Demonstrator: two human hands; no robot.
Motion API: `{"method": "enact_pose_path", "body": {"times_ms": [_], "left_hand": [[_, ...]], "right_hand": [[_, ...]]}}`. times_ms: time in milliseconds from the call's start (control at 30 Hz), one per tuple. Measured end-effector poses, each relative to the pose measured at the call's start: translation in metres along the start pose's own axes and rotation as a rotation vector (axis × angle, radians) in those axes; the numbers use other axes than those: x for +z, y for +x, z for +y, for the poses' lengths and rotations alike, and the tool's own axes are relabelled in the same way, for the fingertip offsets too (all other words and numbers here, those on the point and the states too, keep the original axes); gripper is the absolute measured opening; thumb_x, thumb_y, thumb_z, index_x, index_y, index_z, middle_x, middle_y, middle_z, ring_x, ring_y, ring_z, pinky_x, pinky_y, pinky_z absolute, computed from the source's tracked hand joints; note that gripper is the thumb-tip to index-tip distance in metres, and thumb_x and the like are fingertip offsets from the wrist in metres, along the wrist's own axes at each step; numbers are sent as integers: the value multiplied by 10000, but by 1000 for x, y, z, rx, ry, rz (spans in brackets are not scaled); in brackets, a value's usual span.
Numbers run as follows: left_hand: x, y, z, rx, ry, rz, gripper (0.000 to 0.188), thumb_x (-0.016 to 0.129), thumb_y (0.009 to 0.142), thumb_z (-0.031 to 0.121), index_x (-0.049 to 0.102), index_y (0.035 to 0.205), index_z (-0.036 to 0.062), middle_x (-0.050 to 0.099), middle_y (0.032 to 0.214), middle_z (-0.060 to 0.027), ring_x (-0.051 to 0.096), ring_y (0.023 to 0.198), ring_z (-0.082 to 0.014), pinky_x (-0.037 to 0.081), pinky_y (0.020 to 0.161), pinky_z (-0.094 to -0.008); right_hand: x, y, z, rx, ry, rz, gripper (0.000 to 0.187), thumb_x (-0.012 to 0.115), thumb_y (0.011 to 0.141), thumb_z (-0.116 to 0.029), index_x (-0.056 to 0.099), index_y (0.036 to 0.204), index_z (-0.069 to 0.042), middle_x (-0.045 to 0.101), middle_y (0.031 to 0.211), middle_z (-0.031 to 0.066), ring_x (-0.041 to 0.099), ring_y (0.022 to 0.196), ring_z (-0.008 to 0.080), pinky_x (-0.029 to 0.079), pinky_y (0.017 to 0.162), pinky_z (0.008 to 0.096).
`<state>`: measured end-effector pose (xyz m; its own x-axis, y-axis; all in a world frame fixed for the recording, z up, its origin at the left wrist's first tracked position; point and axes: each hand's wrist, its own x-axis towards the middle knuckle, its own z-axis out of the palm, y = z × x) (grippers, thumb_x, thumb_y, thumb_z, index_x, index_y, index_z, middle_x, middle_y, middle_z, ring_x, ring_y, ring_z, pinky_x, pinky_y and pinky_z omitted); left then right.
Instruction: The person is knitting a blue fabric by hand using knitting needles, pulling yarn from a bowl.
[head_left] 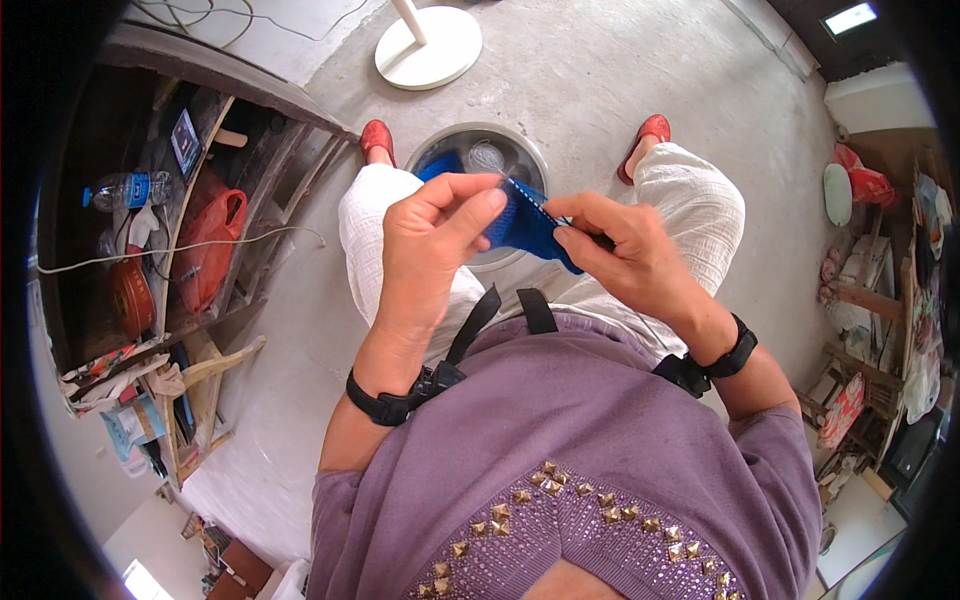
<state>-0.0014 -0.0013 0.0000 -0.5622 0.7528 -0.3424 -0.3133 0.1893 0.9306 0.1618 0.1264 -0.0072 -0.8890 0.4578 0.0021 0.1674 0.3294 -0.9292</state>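
Note:
A piece of blue knitting [530,228] is stretched between my two hands above my lap, with a line of pale stitches along its upper edge. My left hand [425,235] is closed at the knitting's left end, thumb and forefinger drawn together beside a thin pale strand. At the other end, the fingers of my right hand [630,250] pinch the edge where the pale stitches run. A needle inside that edge cannot be made out clearly. Below my hands a round metal basin [535,150] sits on the floor, and in it lies a ball of grey-white yarn [486,157].
Red shoes flank the basin. Ahead stands a white round stand base [440,50]. To the left, a dark wooden cabinet holds a plastic bottle [125,191], a red bag [210,245] and a propped phone [186,145]. A cable [190,245] crosses its front. Household clutter lines the right wall.

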Motion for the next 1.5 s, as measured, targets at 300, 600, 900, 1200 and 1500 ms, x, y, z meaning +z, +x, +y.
{"method": "enact_pose_path", "body": {"times_ms": [300, 600, 900, 1200, 1500], "left_hand": [[0, 0, -5, 51, 149, -100, 170, 669, 905, 129, 708, 1031, 21, 649, 808, 24, 510, 676, -19, 413, 602, -173], [-1, 0, 0, 40, 159, -77, 166, 676, 900, 139, 707, 1009, 17, 635, 774, 35, 494, 661, -20, 386, 582, -177], [-2, 2, 3, 24, 29, -59, 198, 691, 898, 157, 693, 1051, 31, 619, 764, 40, 474, 634, -11, 366, 561, -159], [-4, 2, 2, 24, 18, -60, 198, 691, 902, 167, 698, 1046, 31, 630, 774, 32, 474, 623, -5, 360, 542, -148], [-4, 1, 5, 30, -7, -49, 197, 690, 902, 158, 695, 1054, 33, 629, 780, 38, 471, 621, 0, 349, 534, -139]], "right_hand": [[-1, 24, -1, -177, -268, 62, 413, 761, 807, -254, 599, 1149, -88, 639, 916, 117, 635, 811, 288, 501, 695, 380], [-5, 18, 7, -253, -199, 100, 440, 783, 777, -202, 618, 1170, -92, 644, 891, 106, 627, 756, 244, 497, 653, 346], [-1, 2, 13, -98, -86, 8, 296, 664, 849, -17, 657, 1144, -42, 571, 727, 29, 466, 584, 86, 381, 529, 239], [12, 3, 21, -142, -109, -2, 399, 708, 834, -28, 610, 1220, -48, 633, 826, 41, 512, 621, 96, 428, 561, 227], [17, 7, 20, -110, -101, 44, 417, 706, 830, -97, 597, 1233, -97, 668, 793, 87, 611, 597, 205, 485, 552, 316]]}}
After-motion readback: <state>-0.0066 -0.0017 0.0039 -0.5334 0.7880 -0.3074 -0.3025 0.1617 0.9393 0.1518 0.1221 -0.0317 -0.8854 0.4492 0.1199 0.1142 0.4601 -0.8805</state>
